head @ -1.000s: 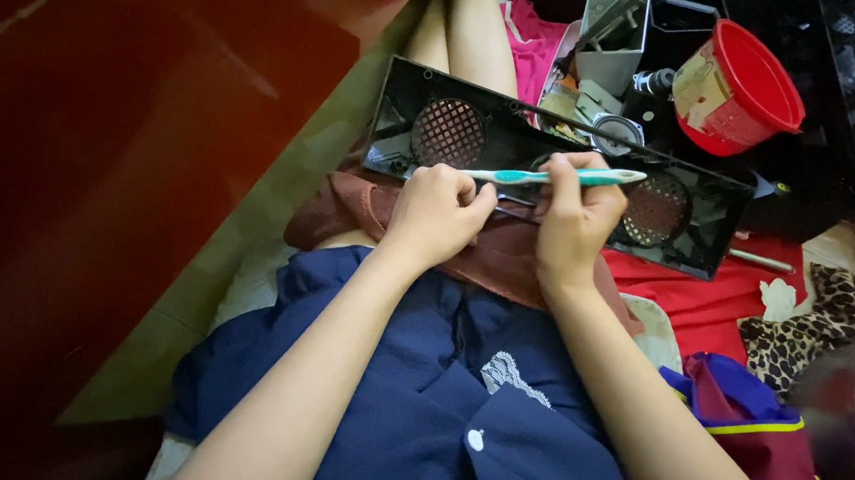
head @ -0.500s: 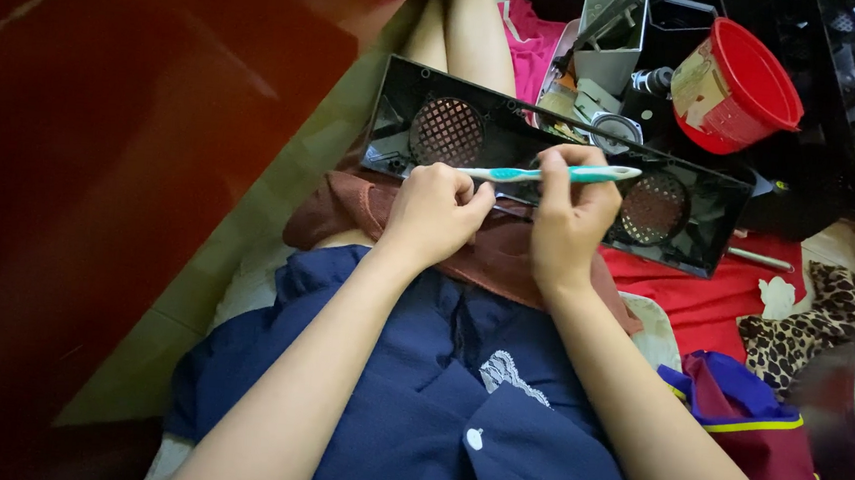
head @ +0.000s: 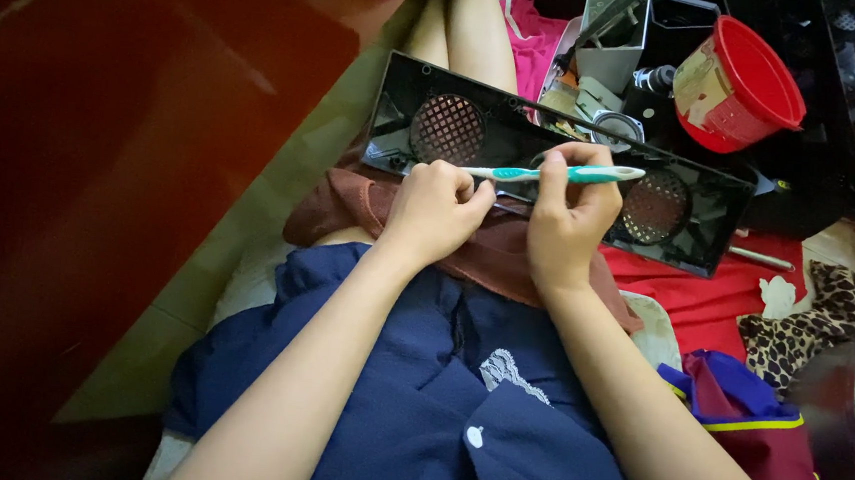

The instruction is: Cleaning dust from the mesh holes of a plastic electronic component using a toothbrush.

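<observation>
Lap-held panel (head: 554, 159) — toothbrush (head: 552, 174) unmoved

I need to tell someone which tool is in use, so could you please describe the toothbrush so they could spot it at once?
Find the long black panel with round mesh grilles across the person's lap. Over its middle lies the toothbrush, pinched by the right hand. It is the only slim teal-and-white thing there.
</observation>
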